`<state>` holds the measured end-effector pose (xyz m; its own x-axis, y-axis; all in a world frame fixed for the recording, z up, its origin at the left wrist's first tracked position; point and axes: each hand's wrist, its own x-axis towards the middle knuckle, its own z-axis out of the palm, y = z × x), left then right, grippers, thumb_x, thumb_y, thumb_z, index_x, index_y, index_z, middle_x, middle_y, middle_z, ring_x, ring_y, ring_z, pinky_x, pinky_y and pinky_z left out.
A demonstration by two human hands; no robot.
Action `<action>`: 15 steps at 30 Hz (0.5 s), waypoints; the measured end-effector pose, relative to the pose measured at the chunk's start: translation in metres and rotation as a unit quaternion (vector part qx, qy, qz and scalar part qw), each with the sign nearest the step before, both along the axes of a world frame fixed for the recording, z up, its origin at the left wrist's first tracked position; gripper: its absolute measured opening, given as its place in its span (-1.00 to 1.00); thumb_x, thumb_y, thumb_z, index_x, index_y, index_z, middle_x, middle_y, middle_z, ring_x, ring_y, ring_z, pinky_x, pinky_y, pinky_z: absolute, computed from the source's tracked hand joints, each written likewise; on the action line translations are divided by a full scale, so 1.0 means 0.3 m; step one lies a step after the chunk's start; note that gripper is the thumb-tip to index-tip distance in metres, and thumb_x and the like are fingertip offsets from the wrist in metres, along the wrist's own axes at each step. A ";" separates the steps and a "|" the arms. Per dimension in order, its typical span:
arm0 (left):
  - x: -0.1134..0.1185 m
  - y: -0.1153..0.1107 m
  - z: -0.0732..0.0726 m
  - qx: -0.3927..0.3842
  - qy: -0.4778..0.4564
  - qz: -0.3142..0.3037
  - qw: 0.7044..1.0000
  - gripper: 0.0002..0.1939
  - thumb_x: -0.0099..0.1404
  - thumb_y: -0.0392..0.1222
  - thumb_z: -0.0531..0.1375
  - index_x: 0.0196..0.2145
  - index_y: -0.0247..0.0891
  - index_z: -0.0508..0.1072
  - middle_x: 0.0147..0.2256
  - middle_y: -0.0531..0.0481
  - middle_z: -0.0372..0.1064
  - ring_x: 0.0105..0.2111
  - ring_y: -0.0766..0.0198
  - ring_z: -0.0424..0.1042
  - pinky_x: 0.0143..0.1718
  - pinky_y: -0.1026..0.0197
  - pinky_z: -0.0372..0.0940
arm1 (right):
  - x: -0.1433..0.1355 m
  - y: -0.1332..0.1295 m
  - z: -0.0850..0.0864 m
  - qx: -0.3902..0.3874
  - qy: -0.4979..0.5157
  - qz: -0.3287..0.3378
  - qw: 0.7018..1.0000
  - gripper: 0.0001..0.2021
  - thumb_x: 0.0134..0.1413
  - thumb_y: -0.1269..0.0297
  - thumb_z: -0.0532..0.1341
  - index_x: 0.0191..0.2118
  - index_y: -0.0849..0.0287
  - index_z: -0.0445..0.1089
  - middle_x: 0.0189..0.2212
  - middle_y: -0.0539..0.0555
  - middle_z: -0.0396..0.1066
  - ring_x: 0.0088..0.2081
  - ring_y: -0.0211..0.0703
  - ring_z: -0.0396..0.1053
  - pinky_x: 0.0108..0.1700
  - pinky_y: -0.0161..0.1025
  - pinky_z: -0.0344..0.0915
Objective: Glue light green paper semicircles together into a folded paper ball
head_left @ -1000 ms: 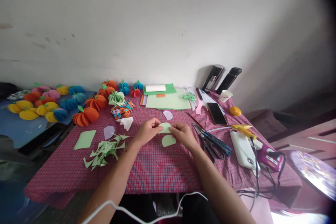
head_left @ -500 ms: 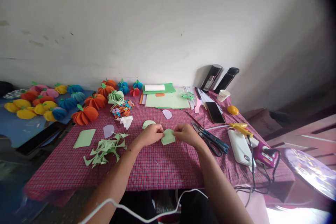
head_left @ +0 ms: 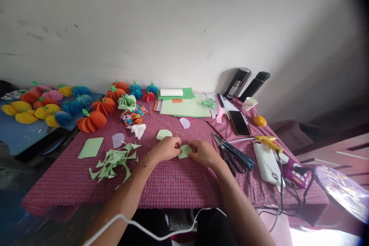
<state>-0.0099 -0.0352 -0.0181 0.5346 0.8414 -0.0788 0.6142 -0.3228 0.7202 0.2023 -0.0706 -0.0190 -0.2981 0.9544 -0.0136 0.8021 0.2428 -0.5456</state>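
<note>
Between my two hands is a light green paper piece (head_left: 185,151), small and rounded at the top. My left hand (head_left: 167,148) pinches its left edge, with the fingertips curled together. My right hand (head_left: 204,153) closes on its right side and covers part of it. Just behind my left hand lies a stack of light green rounded paper pieces (head_left: 164,134). A lilac paper piece (head_left: 185,123) rests farther back. Scissors (head_left: 230,158) lie to the right of my right hand, beside a dark blue tool.
Green paper scraps (head_left: 117,162) and a green paper stack (head_left: 90,148) lie left. Paper pumpkins (head_left: 91,122) stand at the back left. On the right are a phone (head_left: 240,123), a yellow glue gun (head_left: 269,143), a white power bank (head_left: 267,163) and cables. Two dark bottles (head_left: 238,83) stand behind.
My right hand has shifted inward over the green paper piece, so less of it shows. The paper now looks folded or tilted. The camera view has shifted slightly.
</note>
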 end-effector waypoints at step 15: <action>0.019 -0.038 0.013 0.118 0.100 -0.041 0.987 -0.83 0.16 -0.21 0.25 -0.28 -0.18 0.35 -0.29 0.00 0.41 -0.30 0.16 0.38 -0.33 0.18 0.13 | -0.024 -0.002 -0.008 0.035 0.016 -0.048 0.998 -0.88 0.02 0.39 0.23 -0.32 0.10 0.52 -0.39 0.00 0.51 -0.39 -0.22 0.35 -0.39 -0.31 0.01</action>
<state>-0.0042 -0.0467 -0.0143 0.5959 0.8030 0.0040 0.7008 -0.5225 0.4856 0.1951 -0.0712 -0.0214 -0.2049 0.9768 0.0628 0.8059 0.2048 -0.5554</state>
